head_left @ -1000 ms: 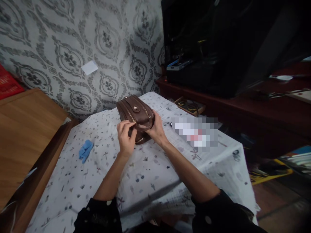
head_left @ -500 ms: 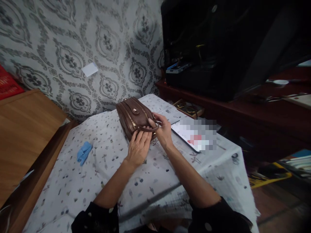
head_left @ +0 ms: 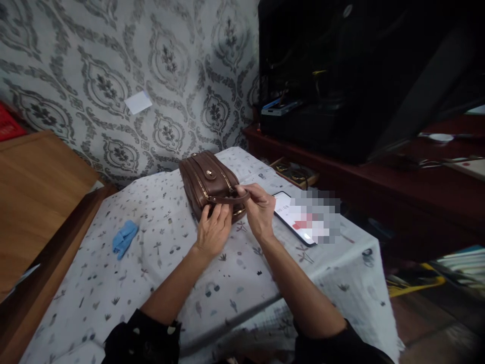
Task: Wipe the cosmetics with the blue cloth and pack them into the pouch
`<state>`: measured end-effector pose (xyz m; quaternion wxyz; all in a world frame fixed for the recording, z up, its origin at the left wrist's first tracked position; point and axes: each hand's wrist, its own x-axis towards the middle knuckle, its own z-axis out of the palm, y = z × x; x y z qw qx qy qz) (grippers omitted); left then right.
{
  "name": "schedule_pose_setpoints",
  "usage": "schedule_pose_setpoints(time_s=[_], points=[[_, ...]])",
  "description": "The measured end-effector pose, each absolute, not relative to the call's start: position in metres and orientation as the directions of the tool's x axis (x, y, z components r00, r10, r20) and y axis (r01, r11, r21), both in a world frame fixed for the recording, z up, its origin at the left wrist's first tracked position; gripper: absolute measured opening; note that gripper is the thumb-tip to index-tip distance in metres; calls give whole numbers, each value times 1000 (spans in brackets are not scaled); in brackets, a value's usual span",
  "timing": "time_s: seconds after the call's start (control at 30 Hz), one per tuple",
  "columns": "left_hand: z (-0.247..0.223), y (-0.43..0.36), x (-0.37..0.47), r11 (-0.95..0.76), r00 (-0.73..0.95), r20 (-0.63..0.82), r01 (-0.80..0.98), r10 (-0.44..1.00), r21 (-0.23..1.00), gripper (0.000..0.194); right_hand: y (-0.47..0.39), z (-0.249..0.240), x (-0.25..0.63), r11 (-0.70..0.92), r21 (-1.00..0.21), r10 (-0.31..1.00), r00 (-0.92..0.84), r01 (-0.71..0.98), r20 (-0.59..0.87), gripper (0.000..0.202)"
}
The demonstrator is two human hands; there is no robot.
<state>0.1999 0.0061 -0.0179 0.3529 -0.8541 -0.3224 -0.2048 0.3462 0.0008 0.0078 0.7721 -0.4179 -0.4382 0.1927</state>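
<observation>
A brown leather handbag (head_left: 219, 185) with gold zips and a round gold stud lies on the cloth-covered table. Bent against its near end are the fingers of my left hand (head_left: 214, 230), below the looped carry handle (head_left: 227, 199); their tips are partly hidden. My right hand (head_left: 261, 210) is closed in a pinch at the handle's right side, by the end of a zip. Whether a zip pull is also between those fingers I cannot tell. Just right of this hand lies a phone (head_left: 285, 214) with a lit screen, partly blurred out.
A crumpled blue cloth (head_left: 125, 238) lies on the left of the patterned tablecloth (head_left: 159, 283). A wooden panel (head_left: 45, 192) borders the left side. Right of the table stand a dark red cabinet (head_left: 341, 194) and a large black screen (head_left: 326, 60). An open wooden tray (head_left: 299, 174) juts out behind the phone.
My right hand has shifted slightly, its fingers now pinched at the handle's side. My left fingers have tucked further beneath the handle. The bag has hardly moved; the view has turned a little.
</observation>
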Motion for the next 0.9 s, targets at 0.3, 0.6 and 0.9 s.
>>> schedule_pose_setpoints(time_s=[0.3, 0.6, 0.9], points=[[-20, 3, 205, -572, 693, 582, 704, 425, -421, 43, 2, 8, 345, 604, -797, 658, 559, 8, 505, 28], [-25, 3, 201, -599, 706, 603, 679, 373, -424, 40, 2, 17, 338, 454, -782, 878, 361, -427, 313, 43], [-29, 3, 199, -604, 709, 589, 678, 388, -419, 40, 3, 14, 336, 479, -813, 850, 407, -331, 335, 46]])
